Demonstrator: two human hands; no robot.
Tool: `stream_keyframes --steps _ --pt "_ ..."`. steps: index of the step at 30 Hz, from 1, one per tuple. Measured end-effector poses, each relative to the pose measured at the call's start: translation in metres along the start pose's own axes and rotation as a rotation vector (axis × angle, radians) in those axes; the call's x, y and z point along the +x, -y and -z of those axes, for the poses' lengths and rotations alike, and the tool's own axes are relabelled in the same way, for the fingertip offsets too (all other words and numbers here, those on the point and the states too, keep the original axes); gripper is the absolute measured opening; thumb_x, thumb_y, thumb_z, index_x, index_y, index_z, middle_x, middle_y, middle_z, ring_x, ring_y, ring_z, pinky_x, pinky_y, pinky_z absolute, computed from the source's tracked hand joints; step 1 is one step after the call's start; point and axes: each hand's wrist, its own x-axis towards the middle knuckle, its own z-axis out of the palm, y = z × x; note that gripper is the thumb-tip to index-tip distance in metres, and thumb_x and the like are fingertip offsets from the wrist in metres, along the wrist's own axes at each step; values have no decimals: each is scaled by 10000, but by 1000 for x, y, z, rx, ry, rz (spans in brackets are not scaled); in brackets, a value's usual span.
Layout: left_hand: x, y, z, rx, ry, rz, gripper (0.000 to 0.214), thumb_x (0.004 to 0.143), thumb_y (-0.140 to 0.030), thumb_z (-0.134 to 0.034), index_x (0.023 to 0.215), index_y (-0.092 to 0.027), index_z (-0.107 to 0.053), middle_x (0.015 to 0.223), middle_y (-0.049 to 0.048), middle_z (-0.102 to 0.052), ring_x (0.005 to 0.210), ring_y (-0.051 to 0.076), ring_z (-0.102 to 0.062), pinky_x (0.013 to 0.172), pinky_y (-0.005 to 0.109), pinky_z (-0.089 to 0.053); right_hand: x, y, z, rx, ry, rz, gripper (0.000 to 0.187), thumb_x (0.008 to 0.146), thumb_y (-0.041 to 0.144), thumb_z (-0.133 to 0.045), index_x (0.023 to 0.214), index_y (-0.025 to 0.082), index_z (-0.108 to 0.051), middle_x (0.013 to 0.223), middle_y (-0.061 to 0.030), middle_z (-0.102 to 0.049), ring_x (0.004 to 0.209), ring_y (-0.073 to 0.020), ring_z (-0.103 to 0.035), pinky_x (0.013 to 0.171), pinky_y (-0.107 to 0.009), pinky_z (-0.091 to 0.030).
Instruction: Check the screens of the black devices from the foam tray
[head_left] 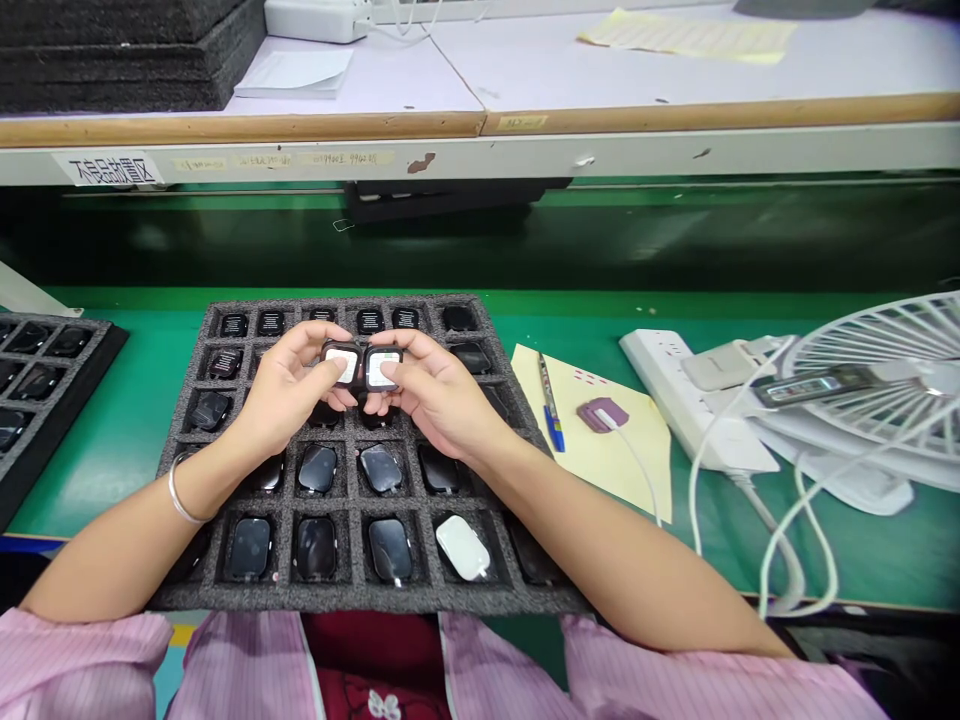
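Above the back half of a dark foam tray (349, 597), my left hand (289, 385) grips a black smartwatch (347, 360) with a lit white screen. Its thumb lies across the display. Close beside it, my right hand (439, 390) pinches a second smartwatch (379, 362), also lit white, its thumb on the screen. The two watches are side by side, nearly touching. Strapless watch bodies fill many compartments below, mostly dark-faced, such as one front watch (390, 550). A white watch-shaped piece (463, 547) sits in the front row. My hands and forearms hide some compartments.
Right of the tray are a yellow sheet (645, 475), a blue pen (551, 405) and a purple block (602, 414) with a white cable. Further right stand a power strip (697, 410) and a white fan (885, 370). Another foam tray (75, 400) is at left. A shelf edge (480, 155) spans behind.
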Motion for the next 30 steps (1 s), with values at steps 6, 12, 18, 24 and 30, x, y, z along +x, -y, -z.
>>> stream_keyframes --steps 6,12,18,24,30 --pt "0 1 1 10 -6 0 360 742 -200 -738 1072 -166 -597 869 -18 -718 537 97 -710 519 179 -603 0 -1 1 -13 20 12 412 784 284 -786 1142 224 -590 755 59 -704 607 -151 -708 622 -296 -557" --pt "0 1 0 6 -2 -10 368 736 -198 -743 1071 -164 -597 850 -24 -713 546 101 -715 521 179 -603 0 0 1 -3 24 5 418 777 276 -790 1142 224 -593 748 60 -711 603 -150 -706 623 -290 -558" --pt "0 0 1 20 -6 -4 302 784 -267 -763 1017 -174 -596 792 -27 -714 495 97 -679 483 187 -583 -1 3 -1 -10 4 -16 355 816 361 -796 1089 222 -617 802 30 -751 558 -145 -694 560 -275 -531" --pt "0 1 2 22 12 -10 304 811 -298 -782 1014 -181 -587 775 -20 -724 492 98 -670 482 187 -574 -1 3 0 0 14 -13 348 829 407 -807 1058 214 -630 847 13 -775 535 -132 -688 535 -261 -514" --pt "0 2 2 2 5 -36 343 787 -230 -789 1058 -175 -587 811 -33 -695 525 89 -683 503 176 -572 -2 2 1 -6 4 -2 394 810 352 -832 1113 223 -617 824 36 -746 579 -134 -697 605 -282 -555"
